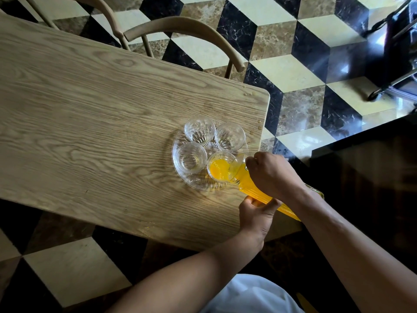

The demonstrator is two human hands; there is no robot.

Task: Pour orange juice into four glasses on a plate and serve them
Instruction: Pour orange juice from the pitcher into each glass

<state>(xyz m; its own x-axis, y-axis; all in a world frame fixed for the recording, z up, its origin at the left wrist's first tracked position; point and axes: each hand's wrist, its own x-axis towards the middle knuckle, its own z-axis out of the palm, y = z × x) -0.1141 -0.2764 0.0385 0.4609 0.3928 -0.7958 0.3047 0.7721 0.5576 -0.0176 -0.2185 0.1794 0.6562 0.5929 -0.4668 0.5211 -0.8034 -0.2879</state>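
A clear glass plate [180, 181] lies near the right end of the wooden table [90, 123] and carries several glasses. The near-right glass [220, 168] has orange juice in it. Three other glasses [199, 129], [229, 136], [190, 157] look empty. A ribbed glass jug of orange juice [250, 188] is tilted with its mouth over the near-right glass, juice running in. My right hand [272, 172] grips the jug near its neck from above. My left hand [259, 213] holds the jug's body from below.
Two wooden chairs [187, 30] stand at the table's far side. A few droplets lie near the table's right corner [250, 94]. A dark wheeled frame [388, 82] stands on the patterned tile floor at the right. A dark counter [361, 159] is close beside the table's right end.
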